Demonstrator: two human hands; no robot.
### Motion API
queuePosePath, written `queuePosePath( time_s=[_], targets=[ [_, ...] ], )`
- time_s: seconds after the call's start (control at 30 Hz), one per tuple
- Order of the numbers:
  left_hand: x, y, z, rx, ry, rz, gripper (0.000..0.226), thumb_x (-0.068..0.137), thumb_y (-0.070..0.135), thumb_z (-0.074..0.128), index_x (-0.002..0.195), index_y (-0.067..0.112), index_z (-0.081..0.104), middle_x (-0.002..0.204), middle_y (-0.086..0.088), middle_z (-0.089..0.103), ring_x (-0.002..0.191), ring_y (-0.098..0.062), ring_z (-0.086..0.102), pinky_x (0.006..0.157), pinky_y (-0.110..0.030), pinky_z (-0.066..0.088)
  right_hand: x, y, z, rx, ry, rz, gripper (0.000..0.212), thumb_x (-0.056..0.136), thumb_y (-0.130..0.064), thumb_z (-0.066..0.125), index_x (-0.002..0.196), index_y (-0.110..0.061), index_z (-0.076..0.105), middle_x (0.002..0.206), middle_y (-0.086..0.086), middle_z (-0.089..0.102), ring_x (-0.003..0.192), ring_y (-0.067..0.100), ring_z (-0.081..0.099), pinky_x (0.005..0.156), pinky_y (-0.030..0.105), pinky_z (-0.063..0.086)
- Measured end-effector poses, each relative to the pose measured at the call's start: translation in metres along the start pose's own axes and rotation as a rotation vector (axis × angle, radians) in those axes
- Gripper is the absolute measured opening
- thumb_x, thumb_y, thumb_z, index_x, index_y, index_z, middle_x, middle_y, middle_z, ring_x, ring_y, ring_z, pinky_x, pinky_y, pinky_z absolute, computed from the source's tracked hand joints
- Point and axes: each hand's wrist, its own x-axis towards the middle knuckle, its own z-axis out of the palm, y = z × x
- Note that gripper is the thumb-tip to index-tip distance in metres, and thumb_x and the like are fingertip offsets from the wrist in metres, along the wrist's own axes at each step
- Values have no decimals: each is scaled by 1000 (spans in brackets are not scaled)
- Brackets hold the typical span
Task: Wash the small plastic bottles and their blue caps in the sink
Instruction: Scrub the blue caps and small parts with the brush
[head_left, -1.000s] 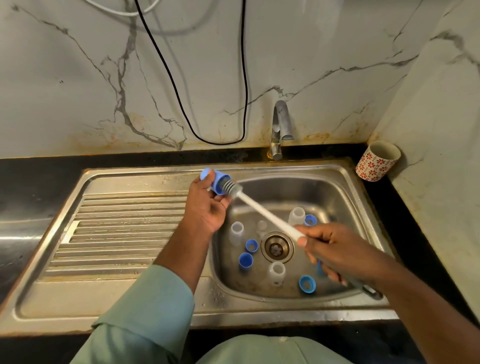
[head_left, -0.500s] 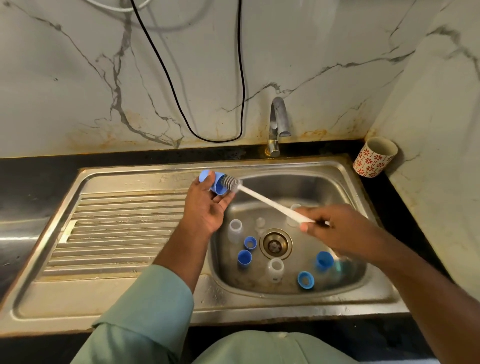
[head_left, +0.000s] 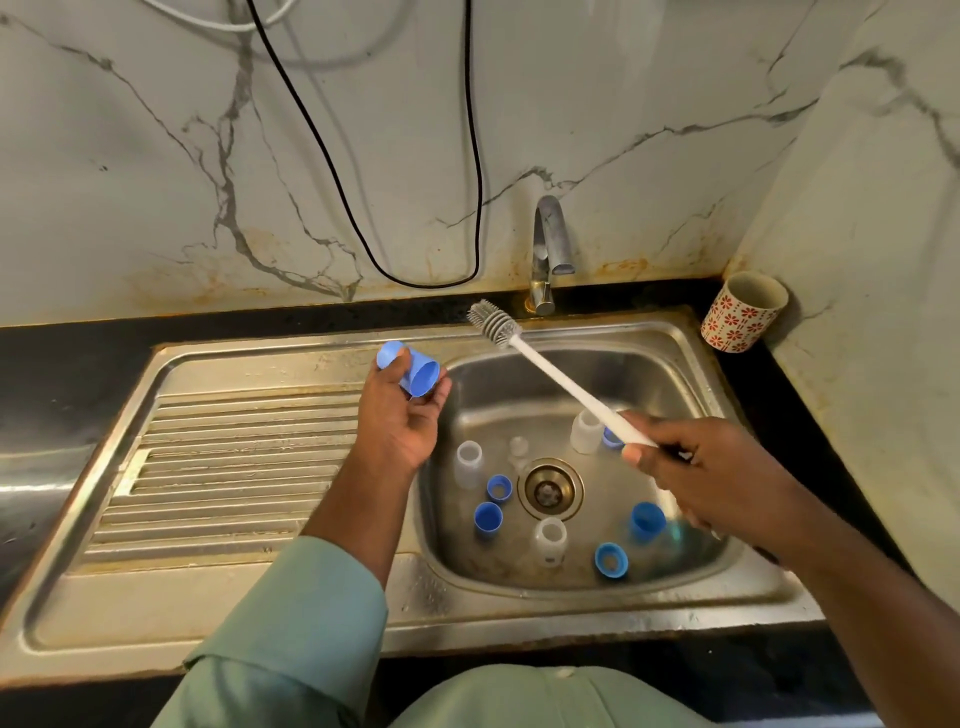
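Soft even light, wide-angle edge bending

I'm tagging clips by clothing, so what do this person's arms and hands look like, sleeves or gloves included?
Both hands are bare, with no gloves. The left hand comes from an arm whose pale green sleeve is pushed up, leaving the forearm uncovered. The right hand comes from an arm bare as far as the frame shows. No rings, watch or bracelets are visible.

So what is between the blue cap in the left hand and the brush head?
Nothing. In the head view, blue cap and brush head are apart, with only sink rim behind the gap.
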Motion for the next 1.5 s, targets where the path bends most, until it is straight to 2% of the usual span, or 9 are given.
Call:
queuePosePath(
  time_s=[0.23,0.37,0.6,0.9,1.03,1.17,1.3,1.4,1.5],
  targets=[
    [-12,-7,27,180,-104,79,37,92,47,61,119,21,56,86,1,63,73,-12,58,62,-25,46,-8,-23,50,182,-92,-113,19,97,-28,56,112,-30,68,62,-2,54,42,3,46,43,22,45],
    [-9,10,25,69,-19,161,50,89,35,67,132,16,51,107,-7,63,93,-20,63,79,-34,57,-18,-25,50,292,-179,-87,15,98,-27,55,100,-36,66,64,4,51,42,9,46,41,25,44],
    [-9,9,32,73,-14,99,38,89,32,71,116,9,59,93,-7,65,75,-16,64,63,-27,55,-9,-32,61,318,-166,-93,17,99,-31,52,90,-30,66,63,2,54,43,22,45,38,26,40],
    [-10,12,37,137,-31,68,36,87,28,73,115,9,61,103,-11,70,82,-18,68,80,-32,56,-9,-28,61,383,-142,-92,18,100,-31,50,107,-43,61,65,7,51,41,20,47,36,24,40],
    [-16,-7,36,280,-38,93,55,87,34,73,130,7,53,95,-7,68,68,-13,65,60,-28,53,0,-29,56,394,-127,-76,17,100,-30,50,104,-44,59,64,7,53,40,19,50,37,24,42],
    [-10,8,34,109,28,99,36,90,33,70,115,10,59,104,-12,67,88,-22,67,84,-36,57,-4,-26,54,329,-185,-94,17,100,-31,50,102,-25,66,63,5,51,41,18,48,39,27,43],
    [-19,-8,36,237,-42,81,48,91,37,68,128,8,57,99,-9,66,78,-17,64,65,-30,56,2,-31,56,382,-112,-72,23,100,-32,49,120,-42,56,65,7,55,42,19,50,37,25,41],
    [-16,4,34,124,30,85,41,92,38,67,120,9,58,101,-12,67,85,-21,67,83,-34,59,-2,-28,60,347,-155,-99,15,100,-34,49,96,-39,63,63,6,52,40,20,48,38,27,42],
    [-16,1,34,247,23,89,43,93,40,64,122,10,59,104,-11,66,82,-19,66,67,-31,58,-4,-29,58,383,-139,-77,16,100,-32,49,103,-46,58,65,5,53,42,18,48,39,27,43]
  ],
)
